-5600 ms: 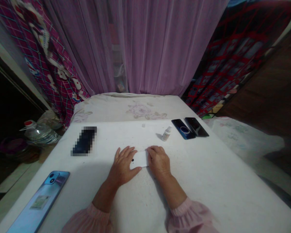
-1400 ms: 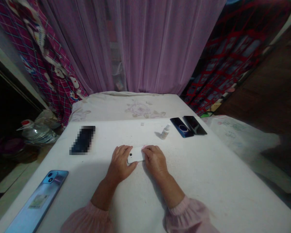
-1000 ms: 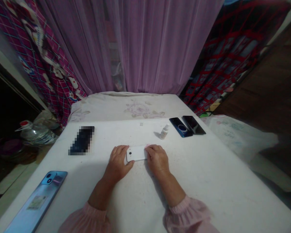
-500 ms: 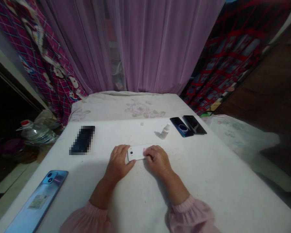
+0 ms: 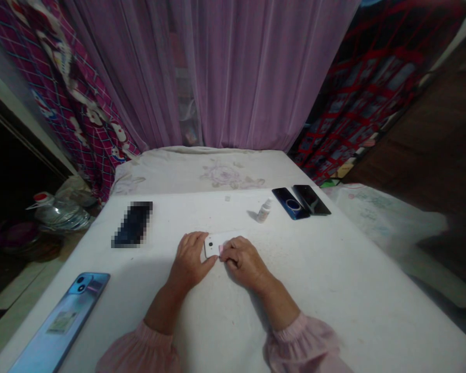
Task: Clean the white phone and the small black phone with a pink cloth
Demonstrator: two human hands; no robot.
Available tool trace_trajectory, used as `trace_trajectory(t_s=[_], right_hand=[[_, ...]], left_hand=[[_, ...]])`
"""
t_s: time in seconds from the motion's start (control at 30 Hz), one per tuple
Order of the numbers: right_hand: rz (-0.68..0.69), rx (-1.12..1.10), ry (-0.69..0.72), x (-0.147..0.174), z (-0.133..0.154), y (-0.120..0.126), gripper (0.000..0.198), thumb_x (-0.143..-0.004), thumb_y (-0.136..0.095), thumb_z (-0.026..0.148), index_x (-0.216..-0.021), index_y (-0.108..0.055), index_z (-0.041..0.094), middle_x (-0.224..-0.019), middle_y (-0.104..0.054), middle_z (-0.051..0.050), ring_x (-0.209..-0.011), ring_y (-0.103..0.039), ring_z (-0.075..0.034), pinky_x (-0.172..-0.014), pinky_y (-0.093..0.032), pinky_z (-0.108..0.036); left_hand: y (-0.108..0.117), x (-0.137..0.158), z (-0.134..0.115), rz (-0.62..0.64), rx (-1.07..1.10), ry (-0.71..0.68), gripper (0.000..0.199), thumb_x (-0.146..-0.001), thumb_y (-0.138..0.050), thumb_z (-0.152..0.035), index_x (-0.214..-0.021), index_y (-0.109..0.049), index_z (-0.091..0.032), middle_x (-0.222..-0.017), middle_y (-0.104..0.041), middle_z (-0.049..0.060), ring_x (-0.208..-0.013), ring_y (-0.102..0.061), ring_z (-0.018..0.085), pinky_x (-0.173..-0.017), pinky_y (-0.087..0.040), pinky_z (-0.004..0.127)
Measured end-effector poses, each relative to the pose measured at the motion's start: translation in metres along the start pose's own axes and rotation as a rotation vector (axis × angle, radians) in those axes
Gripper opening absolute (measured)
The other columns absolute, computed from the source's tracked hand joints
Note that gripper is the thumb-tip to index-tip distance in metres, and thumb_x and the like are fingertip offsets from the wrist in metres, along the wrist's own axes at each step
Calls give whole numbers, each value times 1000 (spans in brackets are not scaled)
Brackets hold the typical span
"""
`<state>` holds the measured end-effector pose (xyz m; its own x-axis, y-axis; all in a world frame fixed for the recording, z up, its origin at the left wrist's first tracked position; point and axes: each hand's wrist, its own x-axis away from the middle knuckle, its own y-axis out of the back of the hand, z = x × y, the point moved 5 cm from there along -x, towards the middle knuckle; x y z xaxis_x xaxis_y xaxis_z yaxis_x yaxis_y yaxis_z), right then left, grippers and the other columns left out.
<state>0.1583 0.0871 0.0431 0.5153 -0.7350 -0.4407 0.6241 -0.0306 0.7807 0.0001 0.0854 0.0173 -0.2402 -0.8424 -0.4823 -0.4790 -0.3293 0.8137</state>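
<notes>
A white phone point(image 5: 213, 249) lies back side up on the table, its camera toward the left. Fingers and thumb of my left hand point(image 5: 190, 259) grip its left end. My right hand point(image 5: 245, 261) is closed on a small pink cloth point(image 5: 221, 249), pressed against the middle of the phone's back near its lower edge. Most of the cloth and the right part of the phone are hidden under that hand. Beyond my right hand stands a small white spray bottle point(image 5: 264, 211), upright.
On the right lie a blue phone point(image 5: 289, 202) and a dark phone point(image 5: 312, 200), side by side. A pixelated dark phone point(image 5: 134, 225) is at the left, with a light blue phone point(image 5: 58, 326) nearer me. The white cloth-covered table point(image 5: 334, 290) ends before purple curtains point(image 5: 241, 77).
My right hand has slid left and slightly toward me along the phone, with the pink cloth in it. The left hand keeps its hold in the same place.
</notes>
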Motion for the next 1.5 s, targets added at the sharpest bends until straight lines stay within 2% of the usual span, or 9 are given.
trace_trajectory(t_s=[0.2, 0.37, 0.6, 0.77, 0.87, 1.07, 1.23, 1.4, 1.5], right_hand=[[-30, 82, -69, 5, -21, 19, 27, -86, -57, 9, -65, -70, 22, -74, -66, -1, -74, -56, -15, -72, -38, -29], [-38, 76, -91, 7, -31, 27, 28, -84, -56, 7, -63, -69, 21, -71, -64, -1, -72, -56, -15, -70, -40, -27], [6, -4, -19, 4, -16, 10, 28, -72, -59, -3, -76, -72, 21, -81, -68, -2, -81, -60, -16, -75, -47, -27], [31, -34, 46, -4, 3, -6, 24, -77, -63, 0, -80, -73, 22, -87, -70, -3, -85, -61, -16, -78, -49, -27], [27, -63, 41, -5, 4, -6, 24, -79, -61, 1, -81, -72, 22, -90, -70, -3, -87, -61, -16, -80, -49, -28], [-41, -71, -95, 6, -26, 13, 29, -70, -55, -2, -81, -71, 21, -87, -69, -4, -85, -60, -18, -79, -48, -30], [-153, -166, -226, 13, -49, 25, 29, -71, -51, 1, -80, -71, 20, -81, -68, -3, -81, -62, -17, -76, -50, -30], [-362, -156, -366, 13, -55, 19, 25, -80, -53, 13, -92, -74, 19, -100, -68, -9, -93, -65, -20, -83, -54, -33], [-338, -39, -385, 12, -53, 11, 27, -83, -54, 17, -100, -75, 20, -109, -69, -11, -102, -64, -23, -90, -52, -36]], left_hand=[[-3, 2, 4, 24, 15, 5, 49, -83, -58, -33, -129, -50, -18, -122, -61, 14, -117, -55, 31, -108, -36, 54], [-4, 3, 5, 32, 13, 10, 50, -84, -57, -35, -130, -51, -18, -123, -60, 15, -118, -54, 32, -107, -36, 55], [-4, 2, 4, 40, 12, 9, 49, -85, -57, -34, -130, -51, -16, -122, -60, 15, -117, -54, 32, -108, -36, 55], [-4, 2, 3, 27, -18, 17, 49, -84, -57, -32, -131, -51, -19, -122, -61, 14, -117, -55, 32, -107, -37, 54], [-4, 3, 2, 29, -16, 12, 50, -84, -56, -32, -131, -51, -18, -122, -61, 14, -118, -55, 32, -108, -37, 54], [-5, 3, 4, 50, -10, 13, 50, -86, -54, -35, -132, -49, -17, -124, -60, 15, -119, -53, 32, -108, -35, 56], [-5, 3, 6, 57, -22, 22, 51, -85, -55, -34, -132, -49, -17, -125, -60, 15, -119, -54, 33, -108, -35, 56], [-4, 3, 4, 55, -12, 26, 51, -85, -57, -36, -132, -49, -18, -124, -60, 14, -119, -54, 32, -109, -35, 55], [-4, 1, 2, 67, -8, 33, 52, -85, -59, -38, -132, -50, -17, -122, -60, 14, -118, -55, 32, -109, -35, 56]])
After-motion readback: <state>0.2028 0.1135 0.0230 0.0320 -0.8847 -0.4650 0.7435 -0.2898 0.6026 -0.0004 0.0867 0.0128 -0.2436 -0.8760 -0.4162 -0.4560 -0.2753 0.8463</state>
